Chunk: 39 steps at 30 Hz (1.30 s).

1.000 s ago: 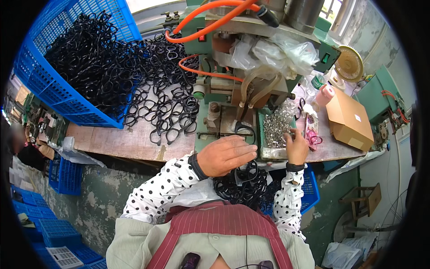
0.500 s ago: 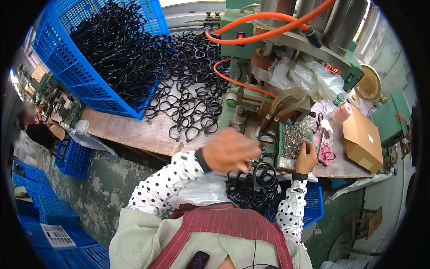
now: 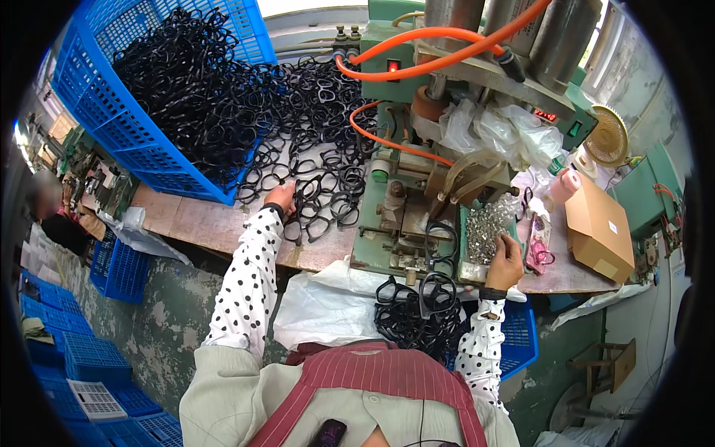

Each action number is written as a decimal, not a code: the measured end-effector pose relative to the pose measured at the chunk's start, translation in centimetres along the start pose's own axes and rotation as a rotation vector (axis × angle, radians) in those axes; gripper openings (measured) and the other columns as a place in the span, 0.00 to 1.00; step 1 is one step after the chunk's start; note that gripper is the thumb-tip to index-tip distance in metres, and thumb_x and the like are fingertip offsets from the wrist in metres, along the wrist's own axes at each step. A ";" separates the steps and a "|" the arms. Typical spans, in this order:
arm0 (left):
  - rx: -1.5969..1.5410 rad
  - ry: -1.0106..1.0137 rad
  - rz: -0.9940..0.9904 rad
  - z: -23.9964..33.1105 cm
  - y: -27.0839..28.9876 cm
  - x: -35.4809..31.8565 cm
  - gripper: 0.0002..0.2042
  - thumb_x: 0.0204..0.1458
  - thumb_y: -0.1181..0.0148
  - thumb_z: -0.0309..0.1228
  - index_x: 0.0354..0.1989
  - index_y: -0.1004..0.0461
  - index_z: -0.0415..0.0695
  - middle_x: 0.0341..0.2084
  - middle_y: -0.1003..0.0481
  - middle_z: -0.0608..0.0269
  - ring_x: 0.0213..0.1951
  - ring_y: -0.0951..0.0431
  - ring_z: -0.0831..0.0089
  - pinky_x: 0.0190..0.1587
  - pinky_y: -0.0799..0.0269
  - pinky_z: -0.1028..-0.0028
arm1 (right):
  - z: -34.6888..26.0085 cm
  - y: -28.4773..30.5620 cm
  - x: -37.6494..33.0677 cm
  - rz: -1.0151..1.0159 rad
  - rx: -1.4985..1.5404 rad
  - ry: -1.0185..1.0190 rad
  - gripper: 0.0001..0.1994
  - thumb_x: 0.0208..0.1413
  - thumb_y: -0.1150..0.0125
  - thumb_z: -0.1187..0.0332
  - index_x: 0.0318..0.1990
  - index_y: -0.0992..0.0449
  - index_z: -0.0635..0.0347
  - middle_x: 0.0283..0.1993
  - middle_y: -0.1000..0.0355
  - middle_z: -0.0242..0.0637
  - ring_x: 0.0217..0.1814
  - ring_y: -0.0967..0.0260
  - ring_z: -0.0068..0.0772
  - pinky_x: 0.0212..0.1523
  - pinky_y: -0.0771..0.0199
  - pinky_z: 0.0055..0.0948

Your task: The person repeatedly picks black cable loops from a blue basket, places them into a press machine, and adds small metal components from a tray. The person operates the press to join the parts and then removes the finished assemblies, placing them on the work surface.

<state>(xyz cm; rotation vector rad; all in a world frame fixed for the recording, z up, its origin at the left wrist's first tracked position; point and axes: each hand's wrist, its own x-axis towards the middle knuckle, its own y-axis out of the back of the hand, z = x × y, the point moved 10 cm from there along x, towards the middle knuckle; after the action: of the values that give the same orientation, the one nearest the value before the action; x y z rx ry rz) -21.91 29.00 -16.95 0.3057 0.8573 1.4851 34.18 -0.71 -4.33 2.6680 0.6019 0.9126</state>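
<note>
My left hand (image 3: 280, 198) reaches out to the loose black glasses frames (image 3: 316, 171) strewn on the wooden bench and closes its fingers on one black frame (image 3: 305, 208) at the heap's near edge. My right hand (image 3: 507, 261) rests at the tray of small silver metal parts (image 3: 488, 227), fingers curled at its edge; whether they pinch a part I cannot tell. One black frame (image 3: 443, 246) sits on the green machine (image 3: 406, 216) between my hands. A pile of black frames (image 3: 413, 316) lies in white plastic on my lap.
A tilted blue crate (image 3: 97, 97) full of black frames stands at the far left. Orange hoses (image 3: 417, 63) loop over the machine. A cardboard box (image 3: 599, 231), pink tape roll (image 3: 564, 186) and small fan (image 3: 607, 141) sit at right. Blue crates (image 3: 89, 357) are stacked on the floor at left.
My left hand has moved from the machine in front of me out to the left, onto the loose frames on the bench. My right hand has stayed at the parts tray.
</note>
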 end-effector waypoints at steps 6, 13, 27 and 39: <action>-0.426 -0.105 0.089 4.1 0.5 -7.3 0.20 0.61 0.50 0.51 0.33 0.37 0.45 0.14 0.28 0.57 0.10 0.30 0.70 0.12 0.39 0.72 | -1.4 0.4 0.1 -0.014 0.117 0.074 0.06 0.52 0.35 0.74 0.37 0.18 0.60 0.31 0.22 0.37 0.32 0.25 0.28 0.37 0.27 0.26; -0.657 -0.406 0.203 9.8 2.4 -12.7 0.09 0.57 0.50 0.26 0.44 0.39 0.42 0.24 0.23 0.57 0.15 0.29 0.77 0.14 0.36 0.79 | -9.2 -2.0 0.0 -0.232 0.314 -0.067 0.06 0.49 0.35 0.77 0.35 0.19 0.61 0.28 0.24 0.32 0.29 0.31 0.20 0.33 0.31 0.20; -0.652 -0.765 0.162 19.2 0.4 -24.8 0.08 0.61 0.49 0.29 0.41 0.26 0.38 0.32 0.24 0.63 0.34 0.25 0.77 0.38 0.29 0.76 | -16.8 -6.3 -2.2 -0.568 0.659 -0.206 0.26 0.43 0.33 0.81 0.52 0.35 0.70 0.44 0.26 0.41 0.37 0.27 0.25 0.36 0.26 0.23; -0.097 -1.823 0.298 26.5 -2.6 -39.2 0.14 0.50 0.41 0.25 0.47 0.25 0.41 0.48 0.24 0.55 0.47 0.23 0.59 0.52 0.28 0.58 | -16.5 -6.7 -2.6 -0.546 0.806 -0.302 0.31 0.44 0.33 0.82 0.56 0.40 0.69 0.35 0.25 0.40 0.35 0.27 0.23 0.35 0.27 0.20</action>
<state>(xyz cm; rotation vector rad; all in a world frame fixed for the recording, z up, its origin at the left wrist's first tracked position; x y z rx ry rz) 2.82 0.29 11.50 1.4236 -0.7515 0.8912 19.87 5.78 4.56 2.8884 1.7938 0.0961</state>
